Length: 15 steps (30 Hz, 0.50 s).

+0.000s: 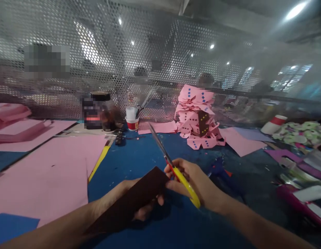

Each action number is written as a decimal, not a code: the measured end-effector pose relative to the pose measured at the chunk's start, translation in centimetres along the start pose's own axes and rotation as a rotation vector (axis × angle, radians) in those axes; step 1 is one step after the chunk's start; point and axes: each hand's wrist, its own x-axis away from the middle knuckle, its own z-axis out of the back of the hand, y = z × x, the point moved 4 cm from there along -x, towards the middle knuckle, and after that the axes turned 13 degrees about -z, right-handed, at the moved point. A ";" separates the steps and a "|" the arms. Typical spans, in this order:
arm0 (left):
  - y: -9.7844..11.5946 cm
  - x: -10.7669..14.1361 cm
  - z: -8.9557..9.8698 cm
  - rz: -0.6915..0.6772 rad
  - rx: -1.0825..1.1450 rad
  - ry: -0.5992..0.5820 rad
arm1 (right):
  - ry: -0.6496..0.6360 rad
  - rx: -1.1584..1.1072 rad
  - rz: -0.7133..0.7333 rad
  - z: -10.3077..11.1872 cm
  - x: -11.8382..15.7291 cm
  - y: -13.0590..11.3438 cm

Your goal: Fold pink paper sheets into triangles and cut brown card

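My left hand (pixel 143 211) is closed on a long dark brown strip of paper or card (pixel 134 197), which hides much of the palm and fingers. In my right hand (pixel 194 180) are scissors (pixel 185 185) with yellow and red handles, their blades pointing up and away to the left. The right fingertips touch the upper right end of the brown strip. Beyond the hands stands a pile of folded pink paper pieces (pixel 187 119) with blue and dark square dots. Among them is one brown piece with yellow dots (pixel 203 123).
Large pink sheets (pixel 46 173) cover the left of the blue table (pixel 134 155). At the back are a lidded jar (pixel 107 116) and a paper cup (pixel 131 123). A blue glue gun (pixel 220 169) lies right, near cut scraps (pixel 300 135). Perforated metal mesh (pixel 160 52) rises behind.
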 end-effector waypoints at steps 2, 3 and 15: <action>0.4 -0.2 -0.4 -0.003 0.030 0.033 | 0.043 0.015 -0.003 0.3 -0.2 -0.1; 0.6 -0.3 -0.7 0.018 0.054 0.032 | 0.062 0.018 0.003 0.5 -0.3 -0.1; 2.9 0.4 0.1 0.056 -0.306 0.256 | 0.149 0.023 0.014 2.4 -2.4 1.1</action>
